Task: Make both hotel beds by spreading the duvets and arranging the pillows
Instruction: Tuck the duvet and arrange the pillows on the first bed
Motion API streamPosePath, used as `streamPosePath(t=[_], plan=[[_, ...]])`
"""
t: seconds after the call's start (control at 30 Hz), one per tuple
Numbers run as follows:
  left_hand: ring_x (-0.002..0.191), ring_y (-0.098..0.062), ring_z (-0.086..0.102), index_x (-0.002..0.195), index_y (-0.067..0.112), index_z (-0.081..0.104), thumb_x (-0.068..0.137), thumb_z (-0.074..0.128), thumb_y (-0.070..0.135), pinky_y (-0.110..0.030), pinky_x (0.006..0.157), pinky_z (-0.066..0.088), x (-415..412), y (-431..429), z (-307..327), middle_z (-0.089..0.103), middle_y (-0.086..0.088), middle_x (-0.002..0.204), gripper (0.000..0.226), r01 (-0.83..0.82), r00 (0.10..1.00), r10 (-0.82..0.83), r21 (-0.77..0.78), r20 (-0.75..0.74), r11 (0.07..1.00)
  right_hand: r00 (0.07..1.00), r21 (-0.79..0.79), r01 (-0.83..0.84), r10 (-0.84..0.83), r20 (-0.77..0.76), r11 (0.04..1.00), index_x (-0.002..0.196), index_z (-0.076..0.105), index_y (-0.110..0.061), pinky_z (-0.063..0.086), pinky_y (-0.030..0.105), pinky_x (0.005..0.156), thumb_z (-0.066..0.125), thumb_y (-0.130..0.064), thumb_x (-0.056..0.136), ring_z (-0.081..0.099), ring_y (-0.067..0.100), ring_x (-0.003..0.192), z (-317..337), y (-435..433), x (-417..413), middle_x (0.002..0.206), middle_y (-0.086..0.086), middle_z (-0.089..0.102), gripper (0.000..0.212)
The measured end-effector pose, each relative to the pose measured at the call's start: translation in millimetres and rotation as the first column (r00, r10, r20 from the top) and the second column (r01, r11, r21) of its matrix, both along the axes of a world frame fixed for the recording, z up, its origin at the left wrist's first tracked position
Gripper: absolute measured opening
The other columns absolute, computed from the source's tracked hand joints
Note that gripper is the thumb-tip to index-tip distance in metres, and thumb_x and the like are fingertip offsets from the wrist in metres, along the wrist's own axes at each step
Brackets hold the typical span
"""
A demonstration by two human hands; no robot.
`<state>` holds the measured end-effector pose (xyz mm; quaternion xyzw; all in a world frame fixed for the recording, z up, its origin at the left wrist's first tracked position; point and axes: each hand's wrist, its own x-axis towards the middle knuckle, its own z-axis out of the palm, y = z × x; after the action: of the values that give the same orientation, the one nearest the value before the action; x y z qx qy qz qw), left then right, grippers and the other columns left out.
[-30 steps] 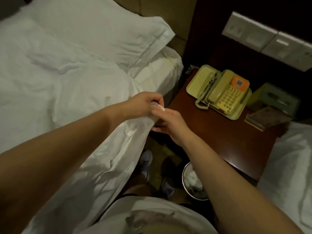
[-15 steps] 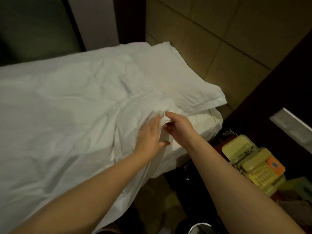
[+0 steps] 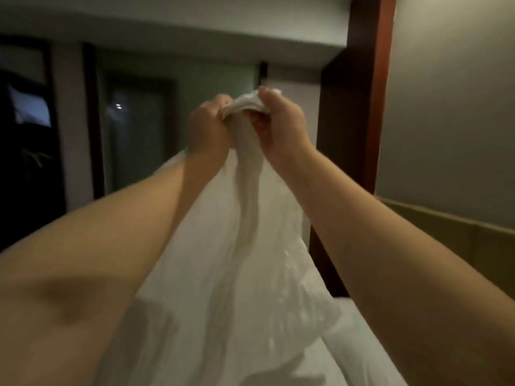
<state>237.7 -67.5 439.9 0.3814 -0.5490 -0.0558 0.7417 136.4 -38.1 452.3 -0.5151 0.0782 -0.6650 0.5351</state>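
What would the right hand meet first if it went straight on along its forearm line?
Only the duvet corner the right hand grips. Past it, the line skims above the left hand, then looks free to the far wall; depth unclear.

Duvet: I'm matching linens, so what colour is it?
Plain white duvet, no pattern visible; the head view shows it.

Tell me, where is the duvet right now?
In the head view, centre: the duvet hangs from the left hand and right hand, left of the wooden post.
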Motion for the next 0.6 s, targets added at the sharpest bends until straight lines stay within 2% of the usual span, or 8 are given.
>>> streamPosePath(t=[0.07,0.2,0.27,0.37,0.4,0.47,0.53,0.6], plan=[[0.072,-0.010,0.054,0.060,0.023,0.062,0.089,0.049,0.027,-0.026,0.067,0.041,-17.3,17.7,48.4,0.057,0.010,0.068,0.032,0.015,1.000,-0.014,-0.054,0.028,0.998,0.996,-0.117,-0.013,0.023,0.082,0.993,0.068,0.053,-0.002,0.048,0.024,0.047,0.045,-0.004,0.095,0.056,0.014,0.045,34.0,22.4,-28.2,0.052,0.007,0.056,0.028],[0.091,-0.020,0.057,0.094,0.020,0.063,0.097,0.034,0.029,-0.033,0.078,0.046,-87.8,41.0,47.1,0.062,-0.003,0.095,0.030,-0.181,0.856,0.300,-0.299,0.421,0.937,0.987,-0.200,0.107,-0.081,0.136,0.974,0.067,0.056,-0.005,0.048,0.024,0.059,0.044,-0.003,0.091,0.055,0.016,0.058,24.3,39.1,-113.8,0.062,0.007,0.055,0.027],[0.098,-0.025,0.058,0.110,0.018,0.062,0.097,0.038,0.024,-0.036,0.081,0.045,-132.2,42.4,13.4,0.062,-0.008,0.107,0.028,-0.241,0.761,0.394,-0.339,0.515,0.909,0.976,-0.159,0.197,-0.178,0.122,0.968,0.072,0.056,-0.004,0.046,0.026,0.066,0.046,-0.004,0.089,0.054,0.018,0.064,-7.6,42.1,-165.7,0.069,0.009,0.054,0.019],[0.094,-0.032,0.061,0.107,0.013,0.066,0.093,0.040,0.021,-0.040,0.077,0.047,-212.9,44.8,-81.5,0.066,-0.013,0.102,0.031,-0.096,0.747,0.245,-0.263,0.618,0.960,0.911,0.133,0.396,-0.407,0.067,0.908,0.082,0.057,0.000,0.048,0.022,0.057,0.043,-0.005,0.091,0.057,0.014,0.055,-93.9,52.7,-250.4,0.063,0.007,0.057,0.018],[0.092,-0.034,0.062,0.104,0.011,0.068,0.091,0.038,0.025,-0.040,0.074,0.047,-243.5,48.3,-122.1,0.066,-0.014,0.101,0.036,-0.021,0.722,0.157,-0.205,0.674,0.978,0.878,0.273,0.449,-0.477,0.041,0.851,0.082,0.057,0.000,0.049,0.021,0.053,0.043,-0.005,0.092,0.058,0.013,0.052,-134.3,59.7,-280.4,0.061,0.007,0.058,0.018],[0.096,-0.035,0.060,0.105,0.011,0.065,0.091,0.036,0.032,-0.037,0.071,0.043,-309.3,62.4,-214.2,0.063,-0.014,0.106,0.038,0.036,0.566,-0.090,0.084,0.819,0.996,0.806,0.543,0.500,-0.592,-0.005,0.675,0.073,0.055,-0.005,0.049,0.020,0.046,0.045,-0.003,0.091,0.057,0.013,0.043,-225.8,84.4,-342.1,0.051,0.004,0.058,0.021],[0.100,-0.033,0.057,0.113,0.017,0.058,0.095,0.043,0.033,-0.036,0.073,0.041,-373.7,92.5,-319.3,0.056,-0.011,0.112,0.028,-0.027,0.320,-0.377,0.406,0.869,0.914,0.725,0.748,0.516,-0.678,-0.122,0.417,0.070,0.053,-0.006,0.050,0.021,0.046,0.047,0.000,0.089,0.057,0.014,0.043,-321.1,118.7,-396.2,0.050,0.004,0.058,0.021],[0.104,-0.031,0.058,0.125,0.020,0.051,0.097,0.045,0.028,-0.037,0.079,0.045,-421.1,138.7,-427.0,0.054,-0.009,0.116,0.030,-0.091,0.126,-0.573,0.584,0.810,0.807,0.685,0.808,0.573,-0.620,-0.383,0.135,0.079,0.058,-0.004,0.052,0.026,0.056,0.051,0.001,0.088,0.059,0.019,0.058,-420.6,158.0,-434.3,0.067,0.008,0.061,0.014]])
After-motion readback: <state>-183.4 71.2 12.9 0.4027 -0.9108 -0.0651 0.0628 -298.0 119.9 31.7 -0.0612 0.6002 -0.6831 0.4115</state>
